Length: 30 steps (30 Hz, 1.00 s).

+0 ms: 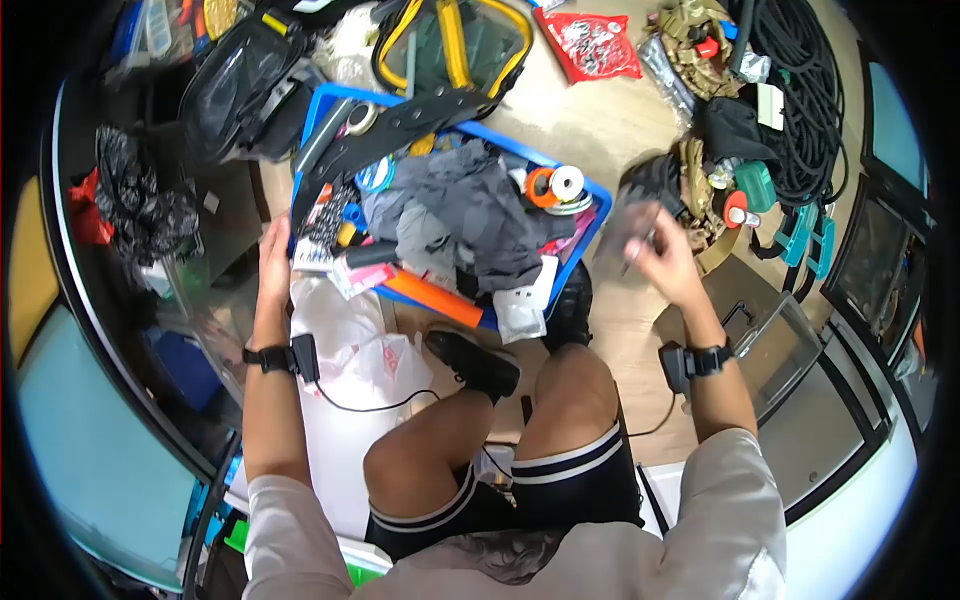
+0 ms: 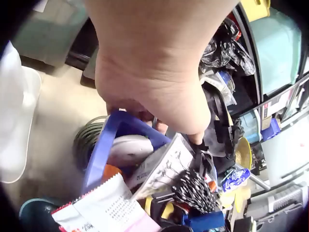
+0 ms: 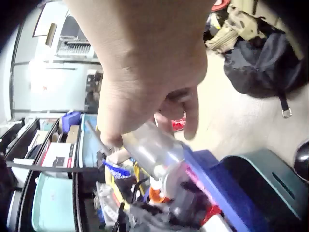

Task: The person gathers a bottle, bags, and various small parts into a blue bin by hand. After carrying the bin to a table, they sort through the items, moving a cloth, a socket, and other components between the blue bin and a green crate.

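Note:
A blue bin full of mixed items stands in front of the person. My left hand rests along its left side, fingers nearly straight in the head view; in the left wrist view they lie at the rim's corner. My right hand, beyond the bin's right side, grips a clear plastic cylindrical container, motion-blurred in the head view. Inside the bin are dark grey cloth, an orange tube, a white roll and a bundle of black-and-white cord.
Black rope, camouflage gear and teal clamps lie at the right. A red packet and a yellow-edged bag are behind the bin. White plastic bags sit near the left knee; shelving flanks both sides.

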### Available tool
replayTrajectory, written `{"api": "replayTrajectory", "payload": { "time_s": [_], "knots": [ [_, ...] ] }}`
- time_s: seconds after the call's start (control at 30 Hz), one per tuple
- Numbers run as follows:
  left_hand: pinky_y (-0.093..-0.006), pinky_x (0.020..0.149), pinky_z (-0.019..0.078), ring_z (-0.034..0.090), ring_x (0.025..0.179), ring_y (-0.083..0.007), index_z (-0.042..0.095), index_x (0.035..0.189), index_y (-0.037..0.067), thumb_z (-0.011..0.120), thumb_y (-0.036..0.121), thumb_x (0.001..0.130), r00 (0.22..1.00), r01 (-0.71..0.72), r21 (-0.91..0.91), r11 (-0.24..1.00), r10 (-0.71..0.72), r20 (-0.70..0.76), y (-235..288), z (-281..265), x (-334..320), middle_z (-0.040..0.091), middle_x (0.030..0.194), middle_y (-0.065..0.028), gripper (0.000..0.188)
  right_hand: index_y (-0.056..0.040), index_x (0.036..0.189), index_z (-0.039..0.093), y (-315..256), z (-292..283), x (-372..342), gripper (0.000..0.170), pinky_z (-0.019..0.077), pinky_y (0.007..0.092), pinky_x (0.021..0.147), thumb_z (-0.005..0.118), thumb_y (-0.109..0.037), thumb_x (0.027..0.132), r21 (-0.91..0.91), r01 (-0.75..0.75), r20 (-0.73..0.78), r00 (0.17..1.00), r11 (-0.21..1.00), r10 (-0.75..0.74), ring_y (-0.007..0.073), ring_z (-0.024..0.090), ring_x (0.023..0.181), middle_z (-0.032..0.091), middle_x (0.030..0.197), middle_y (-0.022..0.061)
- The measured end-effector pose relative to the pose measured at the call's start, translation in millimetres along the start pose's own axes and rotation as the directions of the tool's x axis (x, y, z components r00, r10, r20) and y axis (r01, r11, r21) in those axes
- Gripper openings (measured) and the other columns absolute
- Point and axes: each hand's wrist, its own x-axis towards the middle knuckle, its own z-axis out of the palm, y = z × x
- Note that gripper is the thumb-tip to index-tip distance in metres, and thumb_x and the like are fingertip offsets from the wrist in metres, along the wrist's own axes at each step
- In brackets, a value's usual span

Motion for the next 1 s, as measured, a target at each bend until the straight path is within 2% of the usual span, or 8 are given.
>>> {"api": "replayTrajectory", "payload": {
  "time_s": [0.1, 0.17, 0.33, 0.57, 0.73, 0.87, 0.9, 1.0],
  "knots": [
    [-0.0273, 0.105, 0.041, 0.058, 0.116, -0.0124, 0.064, 0.134, 0.0, 0.052, 0.038, 0.109, 0.997, -0.064, 0.125, 0.99, 0.059, 0.039, 21, 9, -9, 0.067, 0.125, -0.005, 0.047, -0.0081, 0.115, 0.068, -57, 47, -10, 0.043, 0.0553, 0.0328, 0.076, 0.082, -0.034, 0.084, -0.289, 0.162, 0.502, 0.865, 0.944, 0.005, 0.022, 0.071, 0.092, 0.07, 0.112, 0.0109],
    [-0.0272, 0.104, 0.0411, 0.058, 0.116, -0.0122, 0.063, 0.136, 0.001, 0.053, 0.038, 0.109, 0.999, -0.04, 0.147, 0.988, 0.039, 0.014, 28, 16, -14, 0.067, 0.125, -0.0053, 0.047, -0.0103, 0.118, 0.068, -64, 93, -18, 0.052, 0.0572, 0.0385, 0.069, 0.079, -0.049, 0.084, -0.482, 0.499, 0.605, 0.784, 0.721, -0.138, 0.0289, 0.072, 0.081, 0.069, 0.108, 0.0101],
    [-0.0282, 0.111, 0.0379, 0.055, 0.127, -0.0151, 0.056, 0.145, 0.002, 0.051, 0.04, 0.109, 0.999, -0.037, 0.207, 0.978, 0.038, -0.003, 37, 25, -34, 0.063, 0.135, -0.0085, 0.052, -0.0122, 0.109, 0.065, -66, 202, -6, 0.049, 0.0521, 0.0378, 0.052, 0.073, -0.054, 0.085, -0.56, 0.697, 0.583, 0.715, 0.447, -0.385, 0.0217, 0.067, 0.061, 0.06, 0.088, 0.0051],
    [-0.0314, 0.109, 0.0402, 0.057, 0.123, -0.0187, 0.053, 0.148, 0.006, 0.049, 0.048, 0.109, 0.999, -0.035, 0.189, 0.981, 0.042, -0.033, 8, 17, -40, 0.064, 0.134, -0.0115, 0.058, -0.0107, 0.112, 0.056, -73, 255, 18, 0.055, 0.0582, 0.0352, 0.06, 0.079, -0.05, 0.081, -0.867, 0.378, 0.377, 0.923, 0.325, -0.069, 0.0246, 0.072, 0.07, 0.056, 0.109, 0.0084],
    [-0.0323, 0.111, 0.0388, 0.057, 0.124, -0.0205, 0.055, 0.145, 0.002, 0.05, 0.051, 0.107, 0.999, -0.034, 0.299, 0.954, 0.039, -0.009, 43, 20, -40, 0.064, 0.135, -0.0138, 0.062, -0.0044, 0.093, 0.06, -75, 162, -11, 0.035, 0.0524, 0.0456, 0.059, 0.069, -0.038, 0.097, -0.578, -0.06, -0.151, 0.988, 0.814, -0.035, 0.0318, 0.069, 0.066, 0.064, 0.078, 0.0158],
    [-0.0308, 0.11, 0.0388, 0.058, 0.123, -0.0203, 0.06, 0.14, 0.0, 0.053, 0.056, 0.104, 0.999, -0.039, 0.237, 0.971, 0.038, 0.007, 56, 27, -12, 0.066, 0.132, -0.014, 0.067, -0.003, 0.105, 0.059, 32, 83, -25, 0.05, 0.0528, 0.0401, 0.058, 0.054, -0.053, 0.103, -0.117, -0.566, -0.556, 0.718, 0.816, 0.418, 0.0238, 0.064, 0.071, 0.068, 0.094, 0.0137],
    [-0.0306, 0.109, 0.0389, 0.058, 0.123, -0.0202, 0.061, 0.139, -0.001, 0.054, 0.058, 0.103, 1.0, -0.02, 0.245, 0.969, 0.023, -0.012, 62, 31, -7, 0.067, 0.131, -0.014, 0.069, -0.0035, 0.11, 0.058, 32, 86, -23, 0.056, 0.0537, 0.0378, 0.058, 0.048, -0.058, 0.105, 0.099, -0.649, -0.542, 0.601, 0.755, 0.587, 0.0217, 0.062, 0.072, 0.068, 0.1, 0.0121],
    [-0.0305, 0.109, 0.0392, 0.059, 0.122, -0.02, 0.063, 0.136, -0.002, 0.054, 0.063, 0.101, 0.998, 0.061, 0.217, 0.974, -0.056, -0.029, 84, 47, -7, 0.067, 0.13, -0.0145, 0.075, -0.0095, 0.121, 0.057, 57, 108, -26, 0.069, 0.0545, 0.0331, 0.063, 0.029, -0.07, 0.104, 0.336, -0.69, -0.129, 0.641, 0.642, 0.757, 0.0183, 0.064, 0.081, 0.066, 0.109, 0.0078]
  ]
}}
